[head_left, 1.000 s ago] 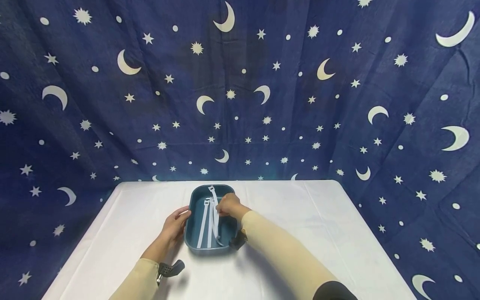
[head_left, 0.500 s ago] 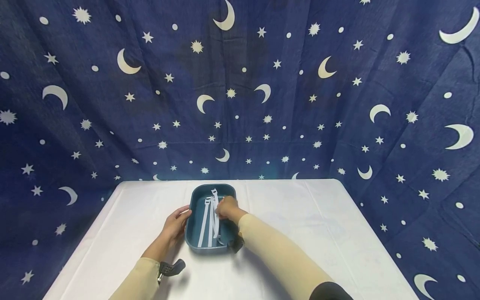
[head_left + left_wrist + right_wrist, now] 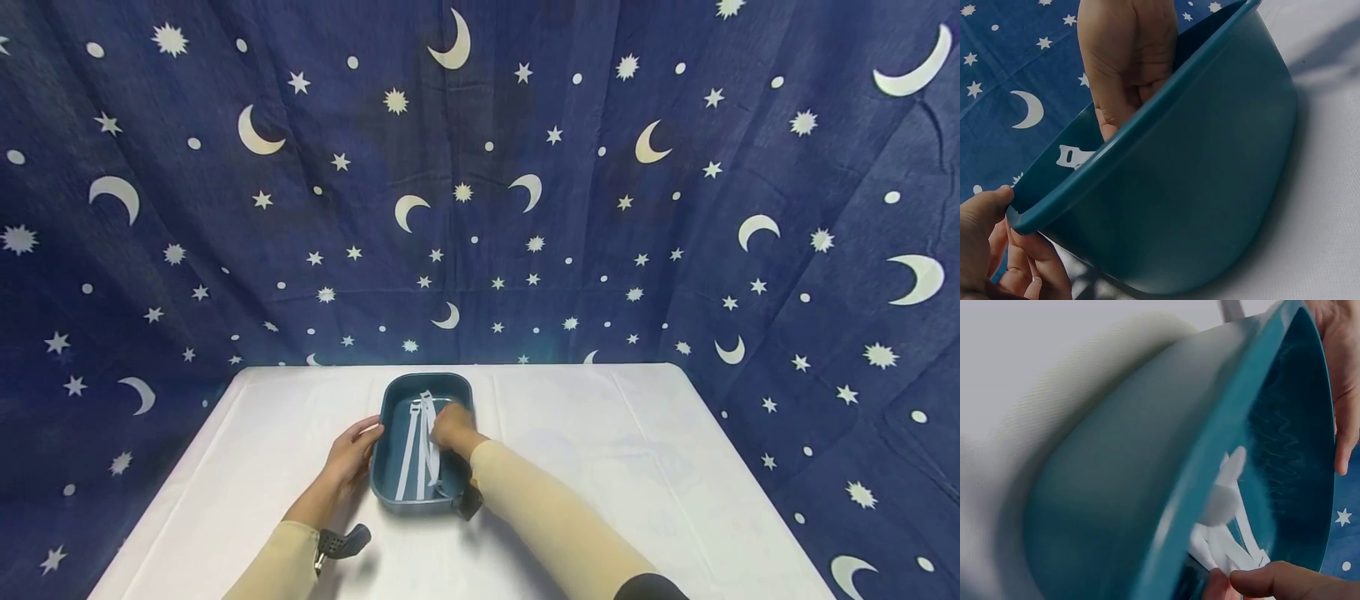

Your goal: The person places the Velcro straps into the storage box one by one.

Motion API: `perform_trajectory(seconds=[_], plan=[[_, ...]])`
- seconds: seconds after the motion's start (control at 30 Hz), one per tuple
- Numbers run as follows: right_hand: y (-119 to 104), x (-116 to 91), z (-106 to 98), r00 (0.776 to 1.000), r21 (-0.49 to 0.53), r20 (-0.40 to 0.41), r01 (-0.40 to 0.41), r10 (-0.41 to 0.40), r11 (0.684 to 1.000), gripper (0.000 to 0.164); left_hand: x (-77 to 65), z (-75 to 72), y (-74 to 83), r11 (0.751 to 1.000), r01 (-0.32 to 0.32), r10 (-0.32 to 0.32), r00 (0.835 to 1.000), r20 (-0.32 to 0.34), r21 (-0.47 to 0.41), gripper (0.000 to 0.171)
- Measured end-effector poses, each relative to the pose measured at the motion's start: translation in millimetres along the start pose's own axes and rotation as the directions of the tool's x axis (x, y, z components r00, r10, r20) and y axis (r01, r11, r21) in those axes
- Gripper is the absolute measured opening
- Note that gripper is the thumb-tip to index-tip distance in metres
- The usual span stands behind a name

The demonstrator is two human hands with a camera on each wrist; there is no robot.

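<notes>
A deep teal plastic tub point(image 3: 415, 507) with rounded corners stands on the white-covered table. Several white cable straps point(image 3: 407, 454) with slotted heads lie lengthwise inside. My left hand point(image 3: 349, 457) grips the tub's left rim, thumb above and fingers below, as the left wrist view shows. My right hand point(image 3: 453, 428) reaches over the right side into the tub. Its thumb and fingertip pinch a white strap point(image 3: 1216, 540) in the right wrist view. One slotted strap head point(image 3: 1072, 156) shows beyond the rim in the left wrist view; the tub wall hides the rest.
White cloth covers the table point(image 3: 585, 433), which has rounded far corners. Behind and beside it hangs a dark blue curtain point(image 3: 480, 208) printed with moons and stars. Black wrist mounts point(image 3: 345, 543) stick out from the forearms.
My right hand has shifted slightly nearer inside the tub, drawing the held strap's head down level with the others. My left hand keeps its grip on the rim.
</notes>
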State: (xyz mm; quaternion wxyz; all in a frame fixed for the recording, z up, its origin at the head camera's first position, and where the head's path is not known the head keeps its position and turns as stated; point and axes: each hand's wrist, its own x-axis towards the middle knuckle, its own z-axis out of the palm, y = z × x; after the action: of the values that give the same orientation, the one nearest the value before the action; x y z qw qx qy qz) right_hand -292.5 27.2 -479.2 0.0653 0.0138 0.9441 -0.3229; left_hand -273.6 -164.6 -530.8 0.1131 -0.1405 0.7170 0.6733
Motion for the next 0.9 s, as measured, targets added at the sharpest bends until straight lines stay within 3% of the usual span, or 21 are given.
perform_trajectory(seconds=[0.23,0.47,0.63,0.77,0.9], plan=[[0.4,2.7,3.2,0.998,-0.072,-0.010,0.056,-0.056,0.996,0.014,3.3,0.3,2.5,1.000,-0.018,0.018,1.000,-0.010,0.001,0.055],[8.3,5.9,17.6,0.991,-0.034,-0.028,0.129,-0.130,0.991,0.046,6.1,0.1,2.3,1.000,-0.024,0.024,1.000,-0.011,-0.009,0.057],[14.3,5.5,23.5,0.987,0.036,-0.039,0.155,-0.154,0.987,0.047,6.6,1.0,-0.5,1.000,-0.021,0.021,1.000,-0.012,-0.013,0.058],[14.5,4.3,21.3,0.987,0.016,-0.038,0.158,-0.158,0.987,0.048,8.5,3.3,-2.2,0.999,-0.034,0.034,0.999,0.003,-0.002,0.058],[12.4,4.6,14.0,0.977,-0.021,-0.027,0.213,-0.213,0.977,0.046,9.0,5.3,-3.7,0.998,-0.045,0.046,0.999,-0.020,0.048,0.053]])
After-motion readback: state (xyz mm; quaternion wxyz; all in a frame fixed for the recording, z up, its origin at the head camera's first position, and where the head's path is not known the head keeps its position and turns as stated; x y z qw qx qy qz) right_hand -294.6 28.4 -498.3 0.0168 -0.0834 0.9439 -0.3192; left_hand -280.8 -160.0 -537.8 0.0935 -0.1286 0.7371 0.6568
